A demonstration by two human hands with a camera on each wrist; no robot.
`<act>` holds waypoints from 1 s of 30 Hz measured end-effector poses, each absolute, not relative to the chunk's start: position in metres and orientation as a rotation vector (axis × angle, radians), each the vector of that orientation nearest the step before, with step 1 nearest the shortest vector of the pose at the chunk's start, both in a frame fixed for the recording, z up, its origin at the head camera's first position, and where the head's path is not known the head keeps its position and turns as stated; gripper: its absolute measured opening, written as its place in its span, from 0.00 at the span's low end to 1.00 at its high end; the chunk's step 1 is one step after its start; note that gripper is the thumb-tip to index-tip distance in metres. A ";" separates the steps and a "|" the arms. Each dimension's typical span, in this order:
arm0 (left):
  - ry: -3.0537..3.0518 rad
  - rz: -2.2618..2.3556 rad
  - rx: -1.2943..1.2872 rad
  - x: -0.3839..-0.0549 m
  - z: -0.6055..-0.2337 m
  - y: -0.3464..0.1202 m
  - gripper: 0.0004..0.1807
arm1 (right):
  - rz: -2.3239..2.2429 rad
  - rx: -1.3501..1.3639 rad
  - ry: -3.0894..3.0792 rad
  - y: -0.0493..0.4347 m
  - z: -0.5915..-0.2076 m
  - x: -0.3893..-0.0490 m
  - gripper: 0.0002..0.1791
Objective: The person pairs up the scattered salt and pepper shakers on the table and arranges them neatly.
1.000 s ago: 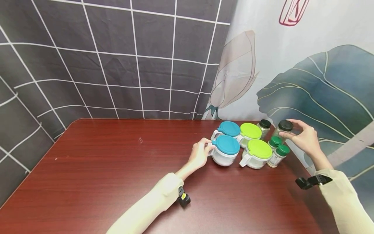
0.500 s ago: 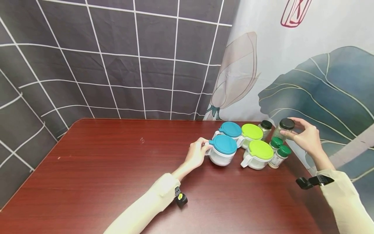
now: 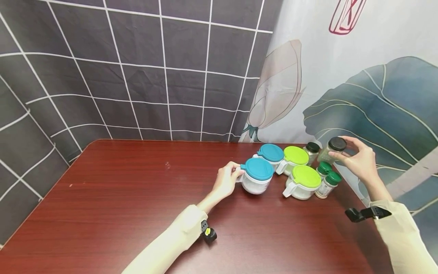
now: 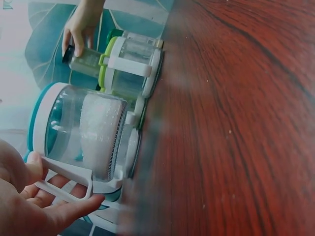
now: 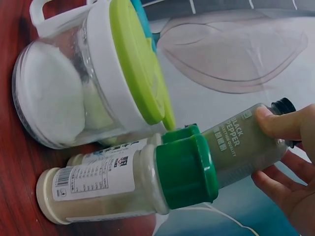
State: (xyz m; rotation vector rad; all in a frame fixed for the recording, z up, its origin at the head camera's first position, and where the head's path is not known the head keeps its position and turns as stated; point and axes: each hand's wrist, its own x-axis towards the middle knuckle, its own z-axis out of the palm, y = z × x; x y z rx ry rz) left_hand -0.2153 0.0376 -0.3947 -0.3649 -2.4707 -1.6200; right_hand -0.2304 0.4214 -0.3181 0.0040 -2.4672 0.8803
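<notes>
Now the left hand (image 3: pixel 224 181) curls round a jar handle (image 4: pixel 74 171), the right hand (image 3: pixel 363 161) a pepper bottle (image 5: pixel 242 146).

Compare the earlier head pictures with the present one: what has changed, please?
The left hand has moved the front blue-lidded jar left, away from the front green-lidded jar. The right hand has raised the black pepper bottle slightly. Both grips are kept; the green-capped bottles stayed in place.
</notes>
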 end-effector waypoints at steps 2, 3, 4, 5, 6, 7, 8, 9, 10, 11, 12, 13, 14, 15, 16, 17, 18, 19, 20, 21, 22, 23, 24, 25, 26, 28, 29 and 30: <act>-2.469 -1.618 -0.359 -0.215 -0.394 0.035 0.09 | 0.905 0.009 -2.455 0.420 -0.318 -0.230 0.34; -2.468 -1.614 -0.356 -0.215 -0.394 0.035 0.09 | 0.920 0.013 -2.448 0.420 -0.318 -0.230 0.33; -2.467 -1.609 -0.355 -0.214 -0.393 0.034 0.09 | 0.934 0.014 -2.444 0.420 -0.318 -0.230 0.33; -2.469 -1.607 -0.353 -0.214 -0.393 0.033 0.09 | 0.946 0.013 -2.440 0.419 -0.317 -0.229 0.33; -2.470 -1.601 -0.351 -0.214 -0.393 0.032 0.09 | 0.964 0.018 -2.436 0.419 -0.317 -0.229 0.33; -2.473 -1.597 -0.349 -0.214 -0.393 0.031 0.09 | 0.983 0.019 -2.431 0.419 -0.317 -0.228 0.32; -2.474 -1.594 -0.349 -0.214 -0.394 0.030 0.09 | 1.000 0.021 -2.426 0.419 -0.317 -0.228 0.32; -2.476 -1.592 -0.349 -0.214 -0.394 0.029 0.09 | 1.007 0.022 -2.423 0.418 -0.316 -0.228 0.32; -2.475 -1.591 -0.349 -0.214 -0.394 0.028 0.09 | 1.011 0.023 -2.422 0.418 -0.316 -0.227 0.32; -2.475 -1.590 -0.346 -0.213 -0.394 0.027 0.09 | 1.017 0.028 -2.419 0.417 -0.315 -0.227 0.32; -2.474 -1.591 -0.345 -0.213 -0.394 0.026 0.09 | 1.013 0.028 -2.417 0.416 -0.315 -0.227 0.32; -2.471 -1.591 -0.348 -0.213 -0.394 0.025 0.09 | 1.012 0.030 -2.413 0.415 -0.315 -0.227 0.32; -2.467 -1.591 -0.350 -0.213 -0.394 0.024 0.09 | 1.009 0.037 -2.408 0.414 -0.314 -0.227 0.33; -2.464 -1.590 -0.351 -0.213 -0.394 0.023 0.09 | 1.002 0.041 -2.404 0.413 -0.314 -0.227 0.33; -2.461 -1.589 -0.351 -0.213 -0.393 0.022 0.08 | 0.999 0.044 -2.400 0.412 -0.313 -0.227 0.33; -2.458 -1.590 -0.351 -0.213 -0.393 0.021 0.08 | 0.994 0.046 -2.396 0.411 -0.313 -0.228 0.33; -2.454 -1.589 -0.355 -0.213 -0.393 0.020 0.08 | 0.985 0.045 -2.395 0.410 -0.312 -0.228 0.33; -2.449 -1.586 -0.358 -0.213 -0.393 0.020 0.08 | 0.979 0.043 -2.395 0.410 -0.311 -0.229 0.33; -2.445 -1.584 -0.360 -0.213 -0.392 0.019 0.08 | 0.970 0.040 -2.397 0.409 -0.311 -0.229 0.34; -2.440 -1.582 -0.364 -0.213 -0.392 0.018 0.08 | 0.962 0.035 -2.399 0.409 -0.310 -0.229 0.34; -2.435 -1.580 -0.366 -0.213 -0.391 0.017 0.09 | 0.958 0.032 -2.402 0.409 -0.310 -0.230 0.34; -2.430 -1.579 -0.370 -0.213 -0.391 0.016 0.09 | 0.950 0.031 -2.406 0.408 -0.309 -0.230 0.34; -2.429 -1.576 -0.371 -0.213 -0.390 0.016 0.09 | 0.947 0.029 -2.407 0.408 -0.309 -0.230 0.34; -2.426 -1.574 -0.371 -0.213 -0.390 0.015 0.09 | 0.945 0.029 -2.406 0.408 -0.309 -0.230 0.34; -2.426 -1.572 -0.372 -0.213 -0.390 0.014 0.09 | 0.947 0.032 -2.405 0.408 -0.309 -0.230 0.34; -2.429 -1.567 -0.365 -0.213 -0.390 0.013 0.10 | 0.955 0.040 -2.399 0.407 -0.309 -0.231 0.34; -2.429 -1.565 -0.365 -0.213 -0.390 0.012 0.09 | 0.961 0.043 -2.396 0.407 -0.309 -0.230 0.34; -2.430 -1.560 -0.361 -0.213 -0.390 0.011 0.09 | 0.969 0.048 -2.392 0.406 -0.308 -0.230 0.34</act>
